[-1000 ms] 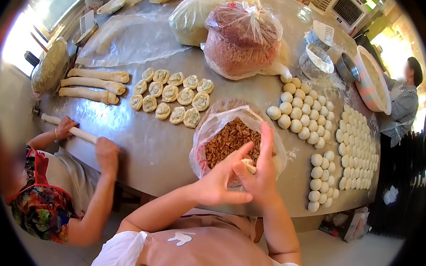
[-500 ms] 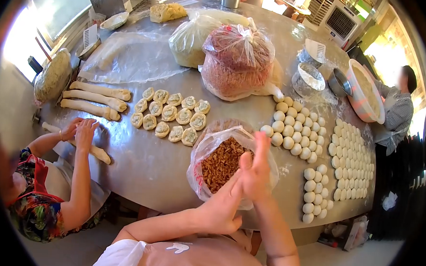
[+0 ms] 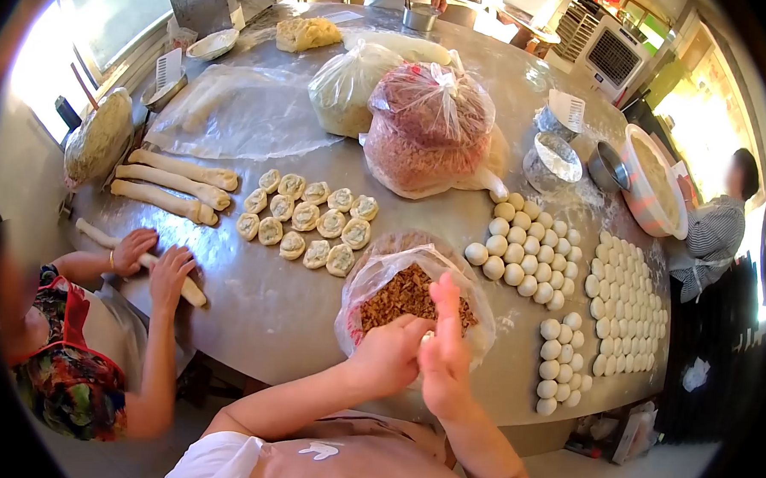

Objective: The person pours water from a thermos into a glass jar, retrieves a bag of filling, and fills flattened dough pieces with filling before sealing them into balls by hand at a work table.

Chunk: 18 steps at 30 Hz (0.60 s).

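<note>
My left hand (image 3: 388, 355) has its fingers curled in against my right palm, over the near edge of an open plastic bag of brown crumbly filling (image 3: 404, 298). Upright beside it is my right hand (image 3: 446, 353), its fingers stretched up and its palm turned to the left. A bit of pale dough (image 3: 427, 336) shows between the two hands; most of it is hidden. Left of the bag sit rows of small dough cups with pale filling (image 3: 305, 216). White dough balls (image 3: 532, 250) stand in groups to the right.
At the left a co-worker's hands (image 3: 153, 263) press a dough roll, near several dough ropes (image 3: 172, 185). Bags of pink filling (image 3: 430, 134) and pale filling (image 3: 347, 88) stand behind. A metal bowl (image 3: 608, 167) and large tub (image 3: 654, 187) are at right, near another person (image 3: 715, 236).
My left fingers have curled from flat to closed against my right hand. The view has tilted up. The co-worker's hands have moved apart along the dough roll.
</note>
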{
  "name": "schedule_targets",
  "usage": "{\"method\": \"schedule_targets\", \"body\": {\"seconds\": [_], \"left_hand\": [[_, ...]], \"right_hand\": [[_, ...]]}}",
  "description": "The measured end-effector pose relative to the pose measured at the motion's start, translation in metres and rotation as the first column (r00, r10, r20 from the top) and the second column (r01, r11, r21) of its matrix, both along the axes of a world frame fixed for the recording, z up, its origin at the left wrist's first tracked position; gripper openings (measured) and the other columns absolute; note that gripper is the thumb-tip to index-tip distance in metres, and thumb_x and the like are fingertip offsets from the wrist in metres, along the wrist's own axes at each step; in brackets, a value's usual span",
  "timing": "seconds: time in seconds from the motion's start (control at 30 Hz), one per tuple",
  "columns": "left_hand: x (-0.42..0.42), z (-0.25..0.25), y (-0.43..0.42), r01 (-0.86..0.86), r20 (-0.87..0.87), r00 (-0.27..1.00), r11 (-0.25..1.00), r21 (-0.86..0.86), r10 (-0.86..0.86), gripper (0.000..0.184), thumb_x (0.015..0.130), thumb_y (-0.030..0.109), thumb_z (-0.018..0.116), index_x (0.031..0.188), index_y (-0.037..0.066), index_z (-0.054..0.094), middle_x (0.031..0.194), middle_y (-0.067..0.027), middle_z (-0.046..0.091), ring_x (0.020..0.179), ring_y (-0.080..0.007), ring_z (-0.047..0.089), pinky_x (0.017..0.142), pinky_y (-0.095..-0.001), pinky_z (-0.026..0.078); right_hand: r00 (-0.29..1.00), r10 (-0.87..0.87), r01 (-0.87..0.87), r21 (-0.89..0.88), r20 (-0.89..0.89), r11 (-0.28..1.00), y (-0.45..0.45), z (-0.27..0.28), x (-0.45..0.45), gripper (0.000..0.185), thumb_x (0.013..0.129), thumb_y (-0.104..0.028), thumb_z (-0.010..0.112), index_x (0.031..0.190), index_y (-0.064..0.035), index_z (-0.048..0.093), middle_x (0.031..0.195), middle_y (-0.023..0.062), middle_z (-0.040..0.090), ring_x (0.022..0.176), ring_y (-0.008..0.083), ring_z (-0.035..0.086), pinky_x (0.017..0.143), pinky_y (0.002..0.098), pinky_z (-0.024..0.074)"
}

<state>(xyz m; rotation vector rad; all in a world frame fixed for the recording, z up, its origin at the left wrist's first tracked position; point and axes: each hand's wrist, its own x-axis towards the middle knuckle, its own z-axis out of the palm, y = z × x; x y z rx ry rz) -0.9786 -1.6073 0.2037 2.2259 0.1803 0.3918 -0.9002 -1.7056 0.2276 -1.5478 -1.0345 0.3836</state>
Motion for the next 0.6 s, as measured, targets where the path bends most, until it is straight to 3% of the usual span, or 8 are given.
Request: {"method": "schedule_targets", "body": {"seconds": [0.03,0.07,0.17,0.2,0.3,0.4,0.5,0.6], "left_hand": [[0.002,-0.006,0.005,-0.003,-0.013,1.0,0.999,0.05,0.004,0.042,0.073,0.014,0.068,0.112,0.003,0.056,0.105,-0.0141,0.06,0.101,-0.0325,0.057,0.074,-0.0424,0.052],[0.002,-0.008,0.002,-0.132,0.051,0.989,0.98,-0.146,0.141,0.031,0.074,0.013,0.068,0.102,0.003,0.059,0.092,-0.0119,0.061,0.089,-0.0326,0.058,0.072,-0.0425,0.051],[-0.003,-0.015,0.004,-0.125,-0.017,0.992,0.985,-0.118,0.124,0.031,0.072,0.011,0.07,0.1,0.003,0.059,0.093,-0.0125,0.061,0.091,-0.0328,0.057,0.074,-0.0416,0.05],[-0.003,-0.009,0.002,-0.145,-0.01,0.989,0.978,-0.15,0.145,0.034,0.069,0.007,0.071,0.101,0.002,0.059,0.094,-0.0131,0.061,0.093,-0.0337,0.057,0.076,-0.0408,0.05],[-0.001,-0.006,-0.003,-0.257,0.049,0.96,0.94,-0.225,0.275,0.03,0.07,0.004,0.07,0.099,0.005,0.064,0.099,-0.0136,0.062,0.094,-0.0328,0.06,0.077,-0.0397,0.051],[-0.002,0.0,0.001,-0.135,0.017,0.989,0.948,-0.288,0.146,0.033,0.069,0.002,0.068,0.101,0.003,0.062,0.096,-0.0129,0.062,0.095,-0.0324,0.059,0.076,-0.0408,0.051],[-0.003,-0.004,0.004,-0.085,0.101,0.989,0.972,-0.221,0.109,0.029,0.07,0.002,0.066,0.098,0.004,0.064,0.098,-0.0144,0.063,0.093,-0.0339,0.06,0.076,-0.0404,0.051],[-0.003,-0.005,0.006,0.032,-0.075,0.996,0.956,-0.291,-0.057,0.019,0.071,0.006,0.066,0.09,0.003,0.064,0.09,-0.0176,0.064,0.087,-0.0355,0.062,0.073,-0.0407,0.051]], "right_hand": [[1.0,0.005,-0.006,-0.061,-0.004,0.998,0.0,-0.002,0.0,0.059,0.094,-0.027,0.058,0.139,0.0044,0.037,0.151,0.0257,0.023,0.142,0.0447,0.014,0.114,0.0469,0.0139],[0.985,-0.068,0.085,-0.104,0.16,0.991,0.001,0.0,-0.002,0.047,0.087,-0.018,0.067,0.128,-0.0001,0.052,0.142,0.0241,0.041,0.137,0.0456,0.028,0.11,0.0464,0.0275],[0.945,-0.052,0.11,-0.165,0.324,0.98,-0.007,-0.009,-0.001,0.037,0.084,-0.019,0.07,0.117,-0.0021,0.061,0.127,0.0192,0.056,0.127,0.0435,0.043,0.102,0.045,0.0395],[0.875,-0.136,0.204,-0.098,0.465,0.974,-0.004,-0.002,-0.001,0.031,0.08,-0.015,0.073,0.108,-0.0044,0.065,0.108,0.0139,0.064,0.104,0.0351,0.06,0.087,0.0398,0.0506],[0.986,-0.12,0.146,-0.265,0.112,0.953,-0.01,0.006,0.0,0.025,0.078,-0.01,0.074,0.101,-0.0054,0.065,0.096,0.0122,0.064,0.085,0.0283,0.064,0.071,0.0345,0.0532],[0.973,-0.081,0.13,-0.226,0.215,0.965,-0.013,0.002,0.004,0.019,0.077,-0.005,0.073,0.093,-0.0062,0.063,0.086,0.0108,0.061,0.071,0.0262,0.062,0.06,0.0336,0.0513],[0.959,-0.053,0.114,-0.206,0.278,0.972,-0.016,0.004,0.003,0.017,0.077,-0.004,0.072,0.09,-0.0057,0.062,0.083,0.0107,0.06,0.07,0.0285,0.061,0.06,0.0353,0.0505],[0.942,-0.05,0.116,-0.182,0.332,0.977,-0.019,0.005,0.001,0.014,0.078,-0.004,0.071,0.089,-0.0058,0.061,0.081,0.0109,0.059,0.07,0.0299,0.061,0.06,0.0357,0.0502]]}}
